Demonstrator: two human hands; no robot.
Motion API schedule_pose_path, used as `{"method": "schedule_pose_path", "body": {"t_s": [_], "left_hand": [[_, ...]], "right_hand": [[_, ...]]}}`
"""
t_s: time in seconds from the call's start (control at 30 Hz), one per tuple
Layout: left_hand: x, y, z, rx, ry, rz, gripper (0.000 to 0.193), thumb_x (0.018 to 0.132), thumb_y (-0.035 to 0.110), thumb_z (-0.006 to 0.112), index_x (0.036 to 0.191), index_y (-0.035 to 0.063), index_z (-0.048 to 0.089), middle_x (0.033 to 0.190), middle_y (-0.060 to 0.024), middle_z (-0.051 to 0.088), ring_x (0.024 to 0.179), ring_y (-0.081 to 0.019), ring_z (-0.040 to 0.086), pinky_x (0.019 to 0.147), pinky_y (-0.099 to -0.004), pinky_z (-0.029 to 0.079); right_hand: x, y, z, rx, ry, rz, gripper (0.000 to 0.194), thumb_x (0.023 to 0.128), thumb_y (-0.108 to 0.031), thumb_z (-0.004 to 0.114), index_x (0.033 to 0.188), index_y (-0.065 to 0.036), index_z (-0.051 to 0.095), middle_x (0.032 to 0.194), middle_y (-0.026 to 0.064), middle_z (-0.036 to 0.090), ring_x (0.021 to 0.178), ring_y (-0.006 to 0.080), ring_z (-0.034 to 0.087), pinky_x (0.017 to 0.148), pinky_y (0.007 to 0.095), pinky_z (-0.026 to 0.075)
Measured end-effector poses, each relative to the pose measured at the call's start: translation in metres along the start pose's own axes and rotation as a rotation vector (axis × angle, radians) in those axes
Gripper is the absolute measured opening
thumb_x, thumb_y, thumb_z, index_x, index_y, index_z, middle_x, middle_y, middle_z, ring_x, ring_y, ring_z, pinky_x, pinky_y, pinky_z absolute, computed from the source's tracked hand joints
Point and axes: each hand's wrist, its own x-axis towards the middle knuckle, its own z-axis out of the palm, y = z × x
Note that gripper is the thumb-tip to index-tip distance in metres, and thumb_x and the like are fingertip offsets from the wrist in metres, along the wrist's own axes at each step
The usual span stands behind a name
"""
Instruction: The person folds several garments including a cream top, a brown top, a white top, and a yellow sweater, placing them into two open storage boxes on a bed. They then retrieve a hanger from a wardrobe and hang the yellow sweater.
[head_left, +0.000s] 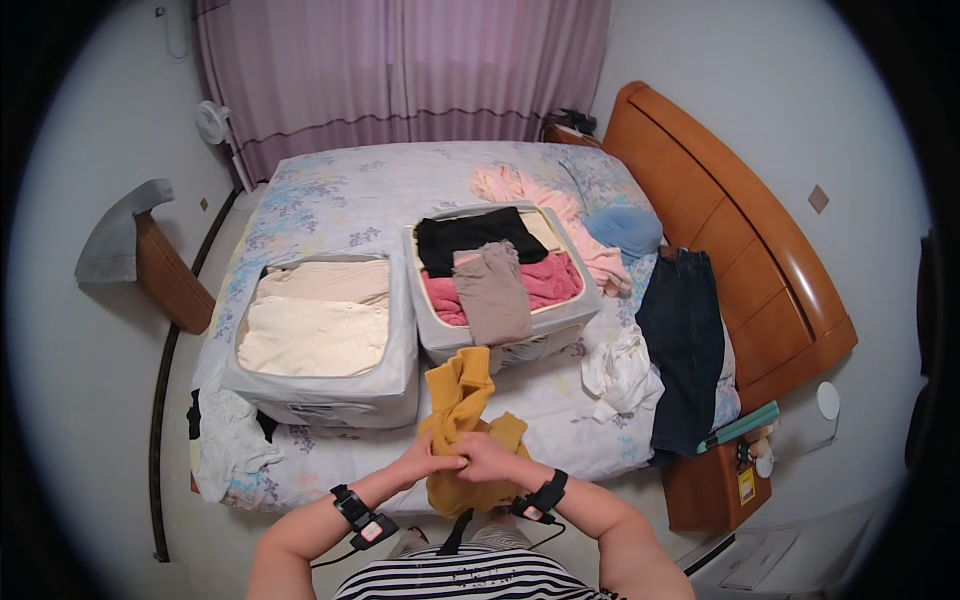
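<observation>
A mustard-yellow ribbed knit garment (475, 491) hangs bunched in front of me at the bed's near edge. My left hand (422, 459) and my right hand (484, 454) meet on it, both gripping the fabric. Its ribbed upper part rises above my fists; the rest drapes below them. Beyond it stand two grey fabric storage boxes. The left box (401, 390) holds folded cream knitwear (315, 337). In the right box (574, 319) lie a black garment (480, 232) and deep pink fleece (553, 281), with a taupe folded garment (493, 292) draped over its front rim.
On the bed (330, 195) lie a pink garment (525, 187), a blue cushion-like item (624, 231), dark jeans (684, 352), a crumpled white garment (624, 375) and a pale patterned garment (232, 442). A wooden headboard (727, 225) and a nightstand (712, 487) stand right.
</observation>
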Motion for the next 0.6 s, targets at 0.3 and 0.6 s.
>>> {"method": "schedule_pose_path", "body": {"t_s": [0.3,0.6], "left_hand": [[-0.052,-0.018,-0.072,-0.122,0.303,-0.045,0.044,0.083,0.008,0.062,0.121,0.0031,0.040,0.123,-0.0125,0.050,0.104,-0.0208,0.056,0.082,-0.0349,0.051],[-0.046,-0.048,-0.086,-0.090,0.549,-0.222,0.038,0.082,0.009,0.062,0.116,0.0038,0.045,0.110,-0.0089,0.059,0.092,-0.0165,0.060,0.075,-0.0317,0.051]], "right_hand": [[-0.046,0.098,-0.117,0.162,0.615,0.774,0.029,0.060,-0.014,0.067,0.086,-0.002,0.066,0.077,0.0108,0.067,0.070,0.0222,0.064,0.067,0.0318,0.050],[0.059,0.251,-0.158,-0.054,0.620,0.727,0.085,0.062,-0.032,0.076,0.127,0.005,0.034,0.131,0.0294,0.037,0.123,0.0375,0.037,0.100,0.0377,0.035]]}}
